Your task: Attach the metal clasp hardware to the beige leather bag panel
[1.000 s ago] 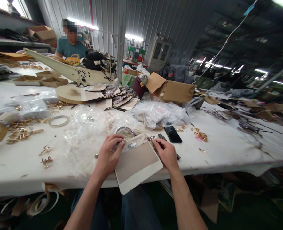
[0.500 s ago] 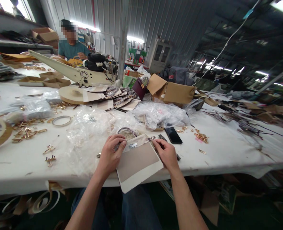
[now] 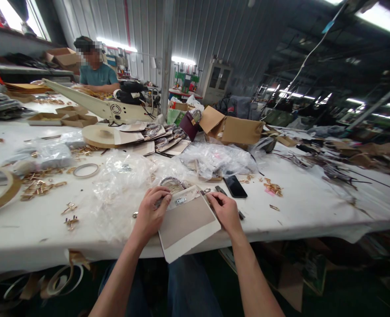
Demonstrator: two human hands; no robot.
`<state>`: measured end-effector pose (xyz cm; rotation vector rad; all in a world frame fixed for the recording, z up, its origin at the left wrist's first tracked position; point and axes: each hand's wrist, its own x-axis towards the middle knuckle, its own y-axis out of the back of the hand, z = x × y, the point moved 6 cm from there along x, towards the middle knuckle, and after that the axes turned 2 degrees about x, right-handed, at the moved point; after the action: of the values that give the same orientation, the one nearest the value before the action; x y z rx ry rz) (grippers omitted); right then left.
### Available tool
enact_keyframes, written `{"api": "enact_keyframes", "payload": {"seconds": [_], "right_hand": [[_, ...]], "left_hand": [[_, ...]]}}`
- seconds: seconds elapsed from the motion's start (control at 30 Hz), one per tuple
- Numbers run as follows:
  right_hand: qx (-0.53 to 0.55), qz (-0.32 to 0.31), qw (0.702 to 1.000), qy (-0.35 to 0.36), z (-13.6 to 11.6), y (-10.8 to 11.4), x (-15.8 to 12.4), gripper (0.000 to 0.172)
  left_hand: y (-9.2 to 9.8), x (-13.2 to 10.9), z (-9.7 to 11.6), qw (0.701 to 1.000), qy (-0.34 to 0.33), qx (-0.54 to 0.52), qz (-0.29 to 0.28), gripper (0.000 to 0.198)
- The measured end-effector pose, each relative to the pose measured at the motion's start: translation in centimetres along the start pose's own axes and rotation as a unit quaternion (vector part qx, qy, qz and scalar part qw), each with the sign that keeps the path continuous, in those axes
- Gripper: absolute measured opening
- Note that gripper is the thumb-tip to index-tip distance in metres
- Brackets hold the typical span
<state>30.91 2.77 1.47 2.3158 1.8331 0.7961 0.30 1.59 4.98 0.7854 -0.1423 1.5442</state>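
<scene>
A flat beige panel with a white border (image 3: 186, 226) lies at the near edge of the white table (image 3: 313, 207), partly overhanging it. A small silver metal plate (image 3: 180, 200) sits near its top. My left hand (image 3: 151, 212) curls over the panel's upper left corner, fingers bent and pressed on it. My right hand (image 3: 226, 210) grips the panel's right edge with closed fingers. A coiled dark strap (image 3: 171, 182) lies just behind the panel on clear plastic.
Crumpled plastic bags (image 3: 214, 158), a black phone (image 3: 235, 186), gold metal fittings (image 3: 39, 185), tape rolls (image 3: 85, 170), stacked panels (image 3: 155, 136) and an open cardboard box (image 3: 234, 127) cover the table. Another person (image 3: 94, 66) sits at the far left.
Both hands stay on the panel with hardly any shift. The view has tilted slightly, and the panel sits a little lower left.
</scene>
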Motion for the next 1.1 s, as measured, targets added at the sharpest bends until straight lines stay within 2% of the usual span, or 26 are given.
{"api": "enact_keyframes", "payload": {"seconds": [0.9,1.1], "right_hand": [[-0.001,0.002,1.000,-0.008,-0.40,0.02,-0.04,0.046],[-0.003,0.003,1.000,-0.017,-0.09,0.06,0.03,0.042]], "left_hand": [[-0.10,-0.06,0.05,1.000,-0.007,0.004,0.000,0.023],[-0.09,-0.12,0.16,1.000,-0.001,0.004,0.001,0.022]]}}
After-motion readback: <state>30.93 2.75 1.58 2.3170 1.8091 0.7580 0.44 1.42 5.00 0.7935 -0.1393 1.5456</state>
